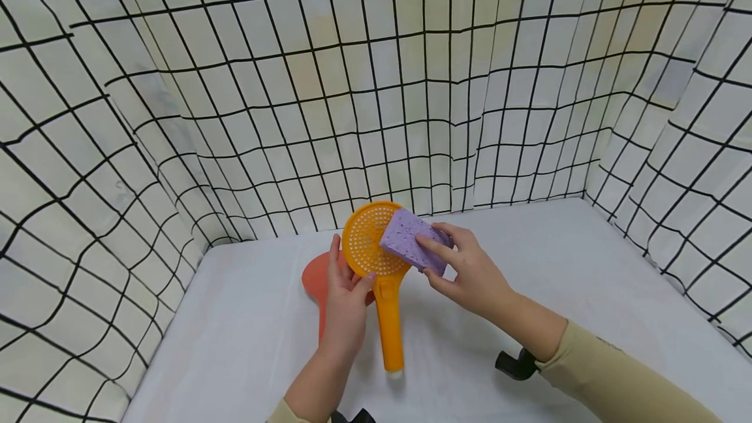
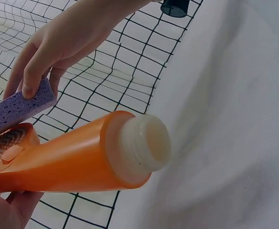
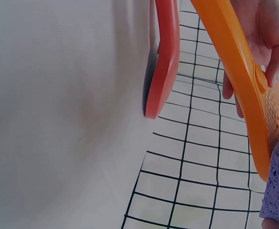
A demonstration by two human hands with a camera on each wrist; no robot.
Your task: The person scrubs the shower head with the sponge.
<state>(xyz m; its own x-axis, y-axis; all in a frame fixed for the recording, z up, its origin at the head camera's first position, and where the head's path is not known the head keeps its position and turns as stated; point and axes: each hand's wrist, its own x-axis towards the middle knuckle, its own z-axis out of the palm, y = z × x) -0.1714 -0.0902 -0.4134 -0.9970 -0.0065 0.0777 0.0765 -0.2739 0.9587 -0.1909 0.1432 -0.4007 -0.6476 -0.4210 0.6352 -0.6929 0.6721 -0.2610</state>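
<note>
The left hand [image 1: 346, 296] comes up from the near edge of the white-covered table [image 1: 587, 266], forearm rising almost straight away from the body, palm turned inward. Its fingers and thumb curl round the neck of an orange shower head [image 1: 376, 260], just below the round face, holding it tilted with the face up and toward the back curtain and the handle pointing down toward the near edge. In the left wrist view the handle [image 2: 82, 157] runs out of the palm as a smooth, glossy plastic tube, ending in a paler threaded collar with a hollow mouth.

The right hand [image 1: 464, 266] reaches in from the right, its forearm in a beige sleeve [image 1: 623, 377] angled across the table, wrist slightly bent. Its fingers lie along the top of a purple sponge [image 1: 408, 240] with the thumb underneath, pinching the block and pressing one end of it against the shower head's face. The sponge is a rectangular slab, pitted and porous, with speckled pores on its sides. The face of the shower head is a flat disc dotted with rows of small holes inside a raised rim.

Behind the left hand, toward the table's left edge, sits a red-orange paddle-shaped piece [image 1: 314, 276], flat with a rounded end and matte; the right wrist view shows its thin curved edge [image 3: 165, 57] just beside the shower head, not touching it. A white curtain with a black grid [image 1: 376, 83] encloses the table on three sides, hanging in soft folds.
</note>
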